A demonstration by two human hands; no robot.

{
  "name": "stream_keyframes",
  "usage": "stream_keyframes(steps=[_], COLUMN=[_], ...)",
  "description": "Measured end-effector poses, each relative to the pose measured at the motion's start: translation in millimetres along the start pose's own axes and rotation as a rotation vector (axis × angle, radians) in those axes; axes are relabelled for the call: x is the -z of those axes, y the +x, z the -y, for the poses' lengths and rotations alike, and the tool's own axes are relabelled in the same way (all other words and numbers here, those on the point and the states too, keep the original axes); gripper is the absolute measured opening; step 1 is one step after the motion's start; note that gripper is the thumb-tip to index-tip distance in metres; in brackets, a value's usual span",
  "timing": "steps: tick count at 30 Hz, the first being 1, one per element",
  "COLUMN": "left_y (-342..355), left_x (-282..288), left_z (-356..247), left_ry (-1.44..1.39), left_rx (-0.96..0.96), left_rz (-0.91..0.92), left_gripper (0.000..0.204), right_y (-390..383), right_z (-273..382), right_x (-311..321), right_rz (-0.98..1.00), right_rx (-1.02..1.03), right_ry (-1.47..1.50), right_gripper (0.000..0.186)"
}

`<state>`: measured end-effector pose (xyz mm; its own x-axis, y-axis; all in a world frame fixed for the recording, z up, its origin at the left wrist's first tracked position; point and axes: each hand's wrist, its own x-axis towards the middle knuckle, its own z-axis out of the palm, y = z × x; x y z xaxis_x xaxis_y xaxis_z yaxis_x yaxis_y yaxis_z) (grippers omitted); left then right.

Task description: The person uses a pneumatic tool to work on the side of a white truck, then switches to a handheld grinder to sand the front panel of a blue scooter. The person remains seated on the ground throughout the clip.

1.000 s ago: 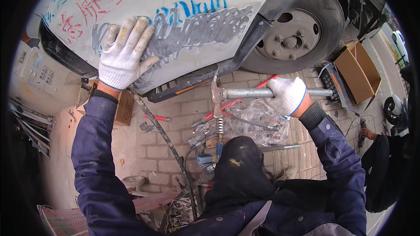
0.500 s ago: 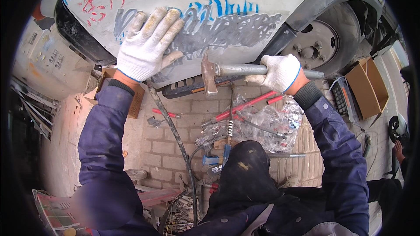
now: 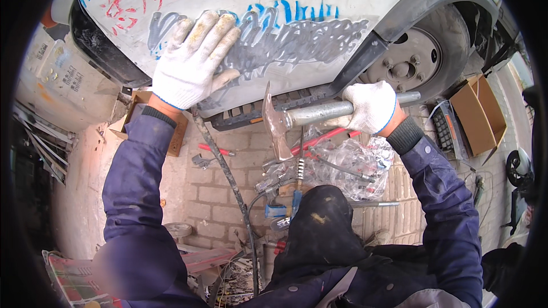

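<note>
My left hand (image 3: 194,63), in a white knit glove with stained fingertips, lies flat with fingers spread on a white vehicle door panel (image 3: 319,80). Under and beside it runs a patch of grey scribbled filler or paint (image 3: 291,40). My right hand (image 3: 368,107), gloved too, grips a hammer (image 3: 319,113) by its metal handle, held level. Its rusty head (image 3: 275,125) sits lower right of my left hand, apart from the panel's grey patch and in front of the lower sill.
A wheel (image 3: 405,65) stands at the right, near an open cardboard box (image 3: 479,114). On the brick paving lie clear plastic wrapping (image 3: 365,162) and red tubes (image 3: 322,140). A long dark rod (image 3: 228,177) leans by my left arm. Another cardboard box (image 3: 178,134) is beneath it.
My right hand has lowered the hammer slightly toward me, and its head has dropped and turned. My left hand stays flat on the panel, almost unmoved.
</note>
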<state>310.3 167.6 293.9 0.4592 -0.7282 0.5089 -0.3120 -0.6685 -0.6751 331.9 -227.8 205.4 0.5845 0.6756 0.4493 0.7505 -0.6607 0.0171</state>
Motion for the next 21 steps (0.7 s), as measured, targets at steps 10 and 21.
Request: stream_keyframes(steps=[10,21], left_y=[-0.8,-3.1], left_x=[-1.0,-2.8], left_z=[-0.9,-2.5], left_ry=[-0.007,-0.009], left_rx=[0.002,-0.004], left_rz=[-0.010,-0.042], left_gripper=[0.082,0.085], right_y=[5.3,5.8], right_z=[4.6,3.6], right_x=[-0.9,-7.0], right_rz=[0.003,-0.065], right_rx=[-0.003,-0.194], right_ry=[0.001,-0.026], right_gripper=[0.072,0.074])
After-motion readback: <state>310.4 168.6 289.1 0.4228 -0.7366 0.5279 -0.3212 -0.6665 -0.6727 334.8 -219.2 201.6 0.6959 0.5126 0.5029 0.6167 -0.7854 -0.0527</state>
